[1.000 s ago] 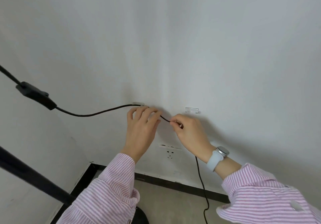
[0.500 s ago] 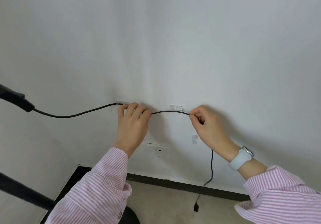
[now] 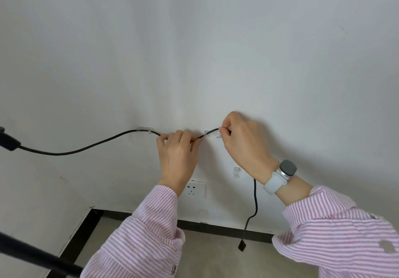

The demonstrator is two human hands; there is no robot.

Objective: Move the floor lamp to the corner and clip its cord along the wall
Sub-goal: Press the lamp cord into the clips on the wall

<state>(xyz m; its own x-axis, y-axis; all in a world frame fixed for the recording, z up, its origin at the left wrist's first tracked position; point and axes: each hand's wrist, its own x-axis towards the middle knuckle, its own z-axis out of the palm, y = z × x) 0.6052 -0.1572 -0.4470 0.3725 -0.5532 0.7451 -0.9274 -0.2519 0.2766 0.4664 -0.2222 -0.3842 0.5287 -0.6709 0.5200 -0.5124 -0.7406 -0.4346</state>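
The lamp's black cord point(image 3: 90, 147) runs from an inline switch point(image 3: 8, 141) at the left edge, through a clear clip point(image 3: 145, 129) on the white wall, to my hands. My left hand point(image 3: 178, 154) pinches the cord just right of that clip. My right hand point(image 3: 244, 141) pinches it at a second clear clip point(image 3: 212, 133), pressing it against the clip. Below my right wrist the cord hangs down to its plug point(image 3: 242, 245) near the floor. The lamp's black pole point(image 3: 36, 256) crosses the lower left corner.
A third clear clip point(image 3: 236, 171) sits on the wall below the second one. A white wall socket point(image 3: 195, 189) is under my left wrist. A black skirting board point(image 3: 216, 228) runs along the wall's foot and turns at the room corner on the left.
My right hand has drawn the cord rightwards from beside my left hand and raised it to the second clip. My left hand has stayed on the cord by the first clip.
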